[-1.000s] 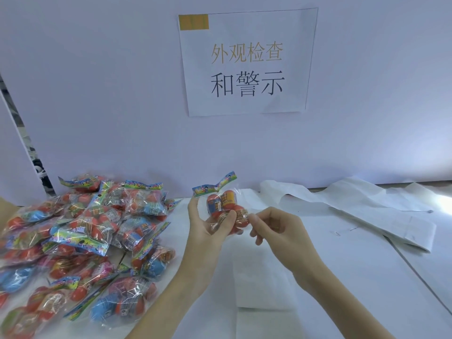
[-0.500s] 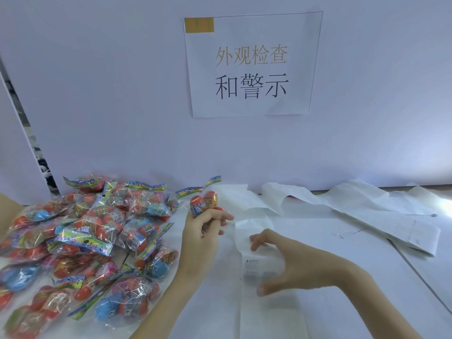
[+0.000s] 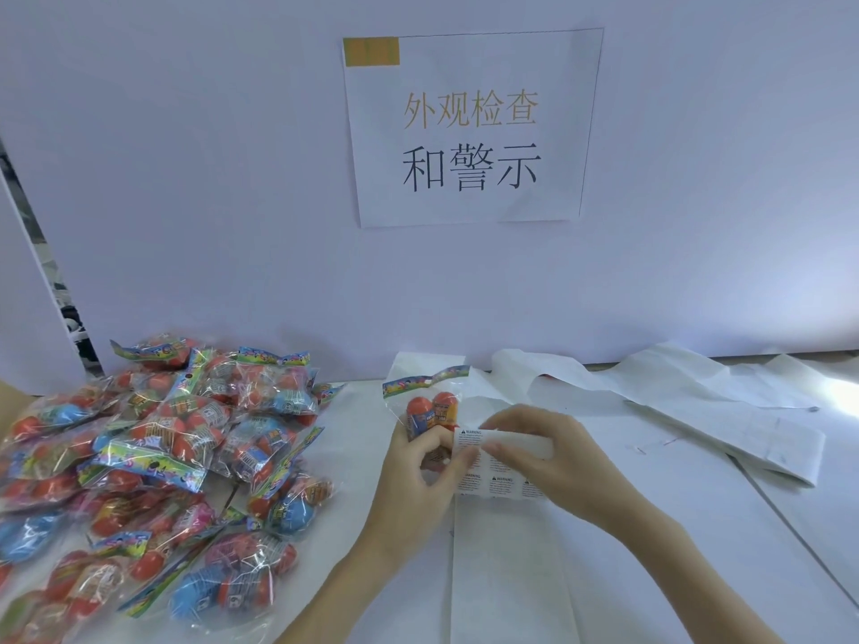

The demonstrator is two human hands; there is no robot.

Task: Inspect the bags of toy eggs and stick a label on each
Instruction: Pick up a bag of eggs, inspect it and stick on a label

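Observation:
My left hand (image 3: 418, 471) grips a clear bag of toy eggs (image 3: 430, 409) with a colourful header, held upright over the white table. My right hand (image 3: 548, 453) is beside it and pinches the lifted end of a white label strip (image 3: 502, 485) printed with small warning labels; its fingertips meet my left thumb at the strip's edge. The strip runs down the table towards me. A big pile of bagged toy eggs (image 3: 153, 457) in red, blue and pink lies on the left.
Long curls of used white backing paper (image 3: 697, 392) lie along the back right of the table (image 3: 650, 527). A white wall with a printed paper sign (image 3: 469, 127) stands right behind. A gap opens at the far left.
My right hand went from the bag down to the label strip on the table, then lifted the strip's end up to the bag. My left hand kept hold of the bag throughout.

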